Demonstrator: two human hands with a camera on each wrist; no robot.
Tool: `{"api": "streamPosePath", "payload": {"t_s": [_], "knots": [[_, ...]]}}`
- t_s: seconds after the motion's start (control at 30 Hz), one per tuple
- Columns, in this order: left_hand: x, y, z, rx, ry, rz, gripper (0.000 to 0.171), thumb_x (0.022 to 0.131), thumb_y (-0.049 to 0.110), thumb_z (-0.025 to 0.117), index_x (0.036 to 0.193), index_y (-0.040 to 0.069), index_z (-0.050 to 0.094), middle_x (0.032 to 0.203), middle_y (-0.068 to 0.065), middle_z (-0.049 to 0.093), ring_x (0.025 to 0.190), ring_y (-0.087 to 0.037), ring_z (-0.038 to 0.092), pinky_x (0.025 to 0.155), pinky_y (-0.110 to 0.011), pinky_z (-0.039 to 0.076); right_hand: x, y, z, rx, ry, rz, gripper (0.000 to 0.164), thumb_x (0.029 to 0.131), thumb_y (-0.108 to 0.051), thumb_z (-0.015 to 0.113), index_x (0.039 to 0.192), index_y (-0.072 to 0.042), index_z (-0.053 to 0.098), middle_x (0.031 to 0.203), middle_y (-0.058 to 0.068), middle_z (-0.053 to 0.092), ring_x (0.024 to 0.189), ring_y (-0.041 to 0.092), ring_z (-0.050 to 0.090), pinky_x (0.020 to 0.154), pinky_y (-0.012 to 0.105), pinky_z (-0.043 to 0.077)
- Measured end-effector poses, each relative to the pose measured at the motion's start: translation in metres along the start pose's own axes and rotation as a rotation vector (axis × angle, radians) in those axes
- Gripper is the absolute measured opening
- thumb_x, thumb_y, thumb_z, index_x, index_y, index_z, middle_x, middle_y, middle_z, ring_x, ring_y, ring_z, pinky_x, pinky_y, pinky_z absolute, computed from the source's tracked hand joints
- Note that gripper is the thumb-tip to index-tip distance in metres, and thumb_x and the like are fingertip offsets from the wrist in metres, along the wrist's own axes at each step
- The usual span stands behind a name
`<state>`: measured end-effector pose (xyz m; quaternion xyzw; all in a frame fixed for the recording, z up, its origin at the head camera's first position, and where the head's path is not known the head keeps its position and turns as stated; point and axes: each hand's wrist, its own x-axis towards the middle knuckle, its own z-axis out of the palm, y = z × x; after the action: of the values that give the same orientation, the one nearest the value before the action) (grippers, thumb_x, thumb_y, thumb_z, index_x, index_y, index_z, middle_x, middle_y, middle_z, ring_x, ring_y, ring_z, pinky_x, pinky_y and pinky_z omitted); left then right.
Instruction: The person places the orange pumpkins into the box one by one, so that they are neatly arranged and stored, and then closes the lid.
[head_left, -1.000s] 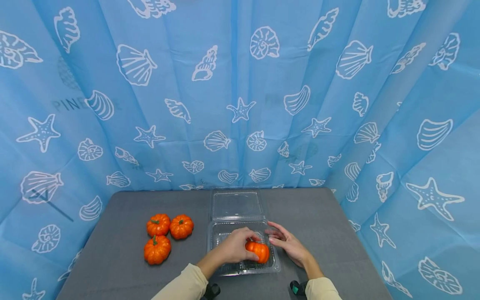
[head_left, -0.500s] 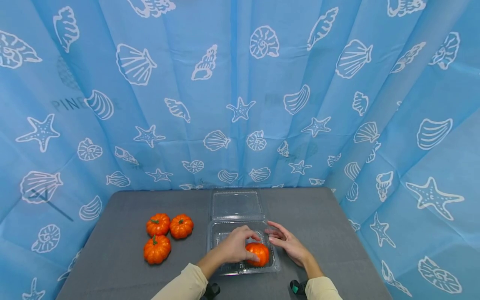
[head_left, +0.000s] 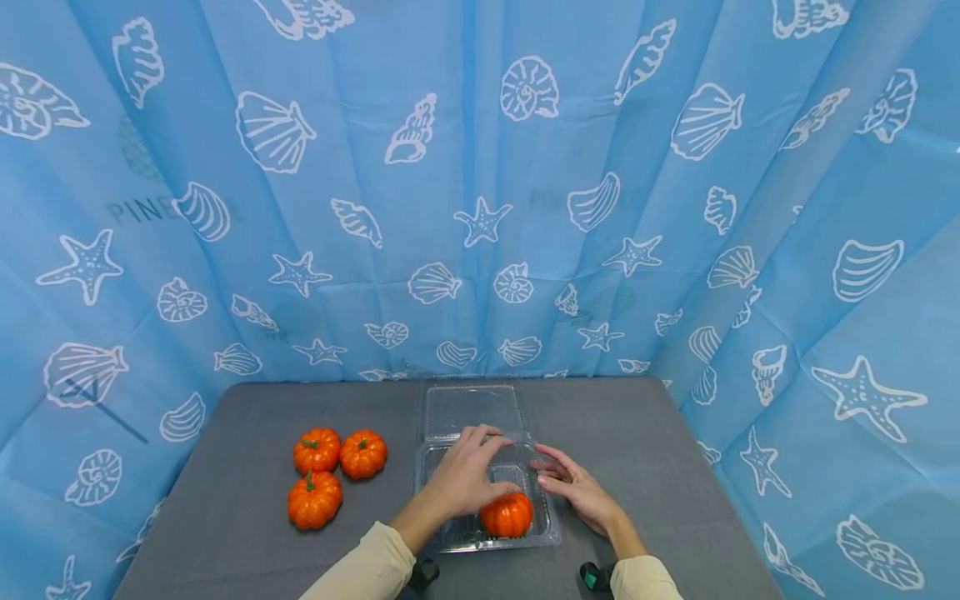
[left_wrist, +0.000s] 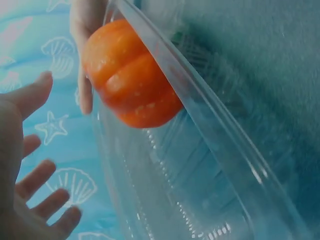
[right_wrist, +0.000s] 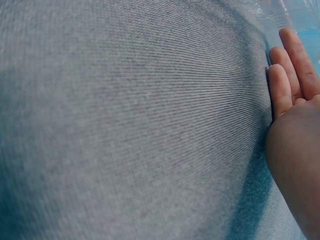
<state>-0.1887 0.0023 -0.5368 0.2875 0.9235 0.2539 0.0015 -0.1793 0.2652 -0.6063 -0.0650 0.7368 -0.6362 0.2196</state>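
A small orange pumpkin [head_left: 507, 515] sits in the near right part of a clear plastic clamshell container [head_left: 480, 546], whose lid [head_left: 472, 410] lies folded back. Above the tray hovers my left hand [head_left: 467, 473], fingers spread and holding nothing. In the left wrist view the pumpkin [left_wrist: 132, 75] rests inside the tray wall, apart from the left fingers [left_wrist: 37, 177]. My right hand [head_left: 585, 492] stays beside the container's right edge with its fingers extended. The right wrist view shows those fingers [right_wrist: 295, 70] low along the grey cloth, close to the clear plastic.
Three more orange pumpkins, one far left [head_left: 317, 451], one beside it [head_left: 363, 454] and one nearer [head_left: 315, 500], stand in a group left of the container. A grey cloth covers the table [head_left: 247, 533]. Blue shell-printed curtains [head_left: 480, 250] hang behind and at the sides.
My left hand has let go of the pumpkin and lifted up and away from it. The pumpkin has settled slightly left and nearer in the tray. My right hand has barely moved.
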Motion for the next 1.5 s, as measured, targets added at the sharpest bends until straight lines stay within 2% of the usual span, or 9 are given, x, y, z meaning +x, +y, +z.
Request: {"api": "streamPosePath", "payload": {"t_s": [0.1, 0.23, 0.4, 0.53, 0.7, 0.8, 0.9, 1.13, 1.5], "knots": [[0.001, -0.002, -0.001, 0.119, 0.046, 0.008, 0.078, 0.082, 0.065, 0.076, 0.148, 0.031, 0.051, 0.154, 0.001, 0.047, 0.142, -0.027, 0.044, 0.113, -0.054, 0.044, -0.001, 0.000, 0.001, -0.004, 0.003, 0.003, 0.063, 0.105, -0.022, 0.057, 0.161, -0.017, 0.028, 0.159, 0.022, 0.042, 0.148, 0.041, 0.038, 0.114, 0.045, 0.043], [0.002, -0.006, -0.001, 0.236, 0.083, 0.006, 0.088, 0.080, 0.070, 0.073, 0.154, 0.035, 0.042, 0.164, -0.002, 0.036, 0.152, -0.033, 0.033, 0.123, -0.058, 0.030, -0.001, 0.000, 0.000, -0.006, 0.005, 0.003, 0.062, 0.105, -0.021, 0.056, 0.161, -0.017, 0.029, 0.159, 0.022, 0.042, 0.147, 0.041, 0.039, 0.110, 0.035, 0.046], [-0.001, -0.013, -0.002, 0.322, 0.084, -0.035, 0.098, 0.080, 0.079, 0.066, 0.160, 0.037, 0.029, 0.172, -0.001, 0.020, 0.159, -0.037, 0.017, 0.127, -0.061, 0.017, 0.000, 0.000, 0.000, -0.001, 0.005, 0.004, 0.062, 0.105, -0.020, 0.056, 0.161, -0.017, 0.029, 0.159, 0.023, 0.041, 0.146, 0.042, 0.039, 0.104, 0.025, 0.045], [-0.003, -0.020, -0.005, 0.353, 0.099, -0.058, 0.099, 0.081, 0.083, 0.059, 0.162, 0.037, 0.025, 0.173, -0.002, 0.015, 0.160, -0.037, 0.008, 0.127, -0.063, 0.013, 0.000, 0.001, 0.000, -0.008, 0.014, 0.011, 0.062, 0.105, -0.020, 0.056, 0.161, -0.018, 0.029, 0.159, 0.022, 0.042, 0.146, 0.041, 0.039, 0.107, 0.029, 0.046], [-0.005, -0.031, -0.005, 0.377, 0.100, -0.084, 0.097, 0.084, 0.086, 0.049, 0.163, 0.039, 0.018, 0.174, 0.000, 0.007, 0.161, -0.037, 0.003, 0.127, -0.063, 0.010, -0.001, 0.002, 0.001, -0.006, 0.029, 0.022, 0.063, 0.105, -0.022, 0.057, 0.161, -0.018, 0.029, 0.159, 0.022, 0.043, 0.146, 0.040, 0.040, 0.114, 0.043, 0.044], [-0.006, -0.039, -0.006, 0.383, 0.102, -0.109, 0.097, 0.083, 0.088, 0.045, 0.163, 0.041, 0.015, 0.174, 0.001, 0.005, 0.160, -0.039, 0.004, 0.127, -0.064, 0.009, -0.001, 0.003, 0.001, -0.004, 0.033, 0.026, 0.064, 0.105, -0.023, 0.058, 0.161, -0.018, 0.029, 0.159, 0.021, 0.042, 0.147, 0.040, 0.039, 0.115, 0.047, 0.043], [-0.008, -0.047, -0.008, 0.382, 0.111, -0.134, 0.097, 0.083, 0.088, 0.045, 0.163, 0.040, 0.016, 0.174, 0.000, 0.006, 0.160, -0.040, 0.006, 0.127, -0.064, 0.009, -0.001, 0.003, 0.002, -0.005, 0.034, 0.026, 0.064, 0.104, -0.022, 0.058, 0.161, -0.018, 0.029, 0.159, 0.021, 0.042, 0.147, 0.040, 0.039, 0.114, 0.042, 0.044], [-0.017, -0.070, -0.012, 0.357, 0.139, -0.203, 0.095, 0.085, 0.078, 0.058, 0.162, 0.038, 0.021, 0.174, 0.000, 0.011, 0.160, -0.039, 0.005, 0.127, -0.064, 0.008, -0.001, 0.000, 0.004, 0.011, 0.018, 0.014, 0.064, 0.105, -0.021, 0.058, 0.161, -0.017, 0.029, 0.159, 0.022, 0.041, 0.147, 0.041, 0.038, 0.102, 0.023, 0.045], [-0.030, -0.097, -0.022, 0.297, 0.214, -0.256, 0.088, 0.089, 0.070, 0.061, 0.161, 0.031, 0.030, 0.170, -0.009, 0.023, 0.158, -0.045, 0.013, 0.124, -0.067, 0.013, -0.001, -0.002, 0.003, -0.010, 0.025, 0.006, 0.064, 0.105, -0.021, 0.058, 0.161, -0.017, 0.029, 0.159, 0.022, 0.041, 0.147, 0.042, 0.038, 0.104, 0.023, 0.046]]}}
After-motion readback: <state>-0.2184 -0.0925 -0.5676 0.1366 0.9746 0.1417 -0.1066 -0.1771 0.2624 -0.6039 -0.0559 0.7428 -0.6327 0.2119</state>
